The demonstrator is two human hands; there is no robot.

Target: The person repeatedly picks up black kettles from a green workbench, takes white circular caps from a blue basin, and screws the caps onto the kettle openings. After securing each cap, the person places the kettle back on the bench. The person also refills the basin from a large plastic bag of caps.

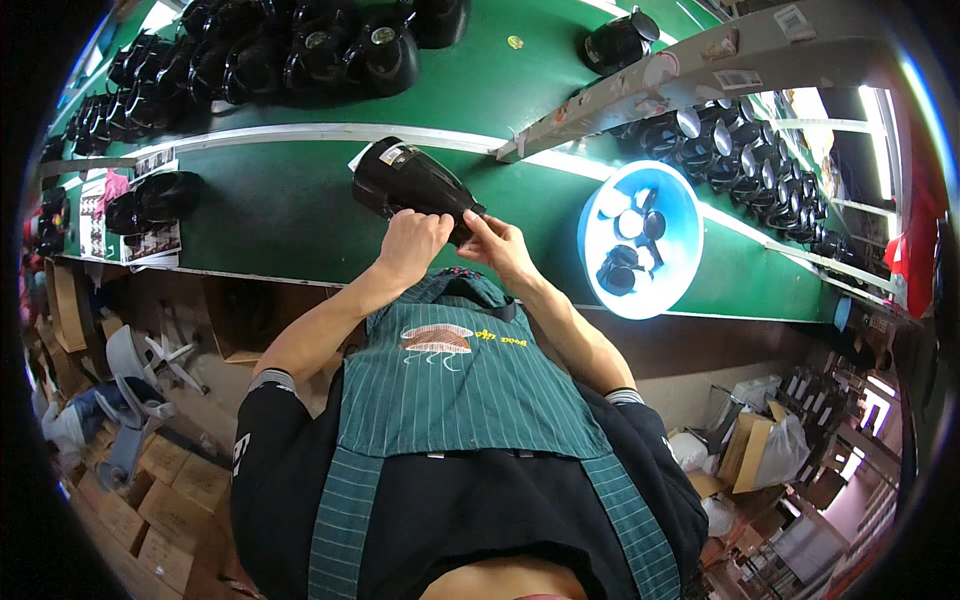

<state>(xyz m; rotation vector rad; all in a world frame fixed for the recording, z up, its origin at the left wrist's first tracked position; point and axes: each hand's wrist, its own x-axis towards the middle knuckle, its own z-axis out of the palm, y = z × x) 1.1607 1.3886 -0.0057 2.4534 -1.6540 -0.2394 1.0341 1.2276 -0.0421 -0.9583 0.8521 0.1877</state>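
Note:
A glossy black jug-shaped vessel lies tilted at the near edge of the green bench, its wide end away from me and to the left. A pale label sticks to its side. My left hand is closed against the vessel's near end, knuckles up. On the right, my right hand grips the narrow end, with its thumb and fingers pressed there. Any small part between the fingers is hidden. Beside my right hand stands a blue basin with several round black and shiny pieces in it.
Rows of black jugs fill the far left, and more with shiny tops stand at right. A single jug is at the back. A grey metal beam crosses above the bench. Cardboard boxes lie lower left.

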